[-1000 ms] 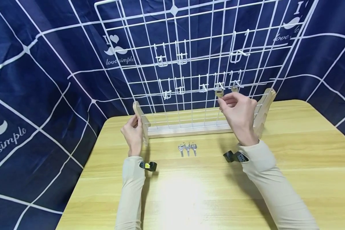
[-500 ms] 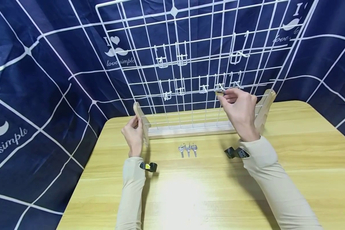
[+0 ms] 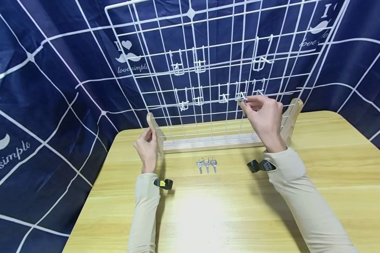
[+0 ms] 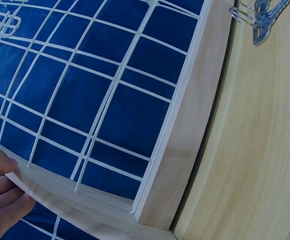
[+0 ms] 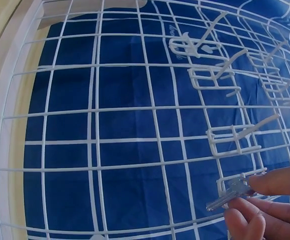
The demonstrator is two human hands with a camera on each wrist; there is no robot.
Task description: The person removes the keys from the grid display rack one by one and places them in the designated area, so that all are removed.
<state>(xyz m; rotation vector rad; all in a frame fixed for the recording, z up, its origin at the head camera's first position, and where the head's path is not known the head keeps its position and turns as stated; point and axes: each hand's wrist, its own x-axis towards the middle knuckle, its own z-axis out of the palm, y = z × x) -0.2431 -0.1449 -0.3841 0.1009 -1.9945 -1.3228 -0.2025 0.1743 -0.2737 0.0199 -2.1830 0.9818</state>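
Observation:
My right hand (image 3: pixel 266 116) pinches a small metal key (image 5: pixel 227 195) between thumb and fingers in front of the white wire grid. The key is at a white wire hook (image 3: pixel 241 95) in the lower row; whether it is on the prong I cannot tell. In the right wrist view the key's blade points left and slightly down. My left hand (image 3: pixel 146 146) grips the left wooden upright (image 3: pixel 155 130) of the grid's stand, thumb on the near side. Three silver keys (image 3: pixel 207 165) with small rings lie side by side on the table before the stand.
The white wire grid (image 3: pixel 210 70) stands upright on a wooden base bar (image 3: pixel 209 143). Several other hooks hang on it in two rows, such as an upper hook (image 3: pixel 200 65). A dark blue curtain (image 3: pixel 82 70) closes off the back and sides. The wooden table (image 3: pixel 183 211) extends forward.
The right hand has shifted slightly upward with the key, which has turned so less of its face shows at the hook. The left hand has stayed on the upright.

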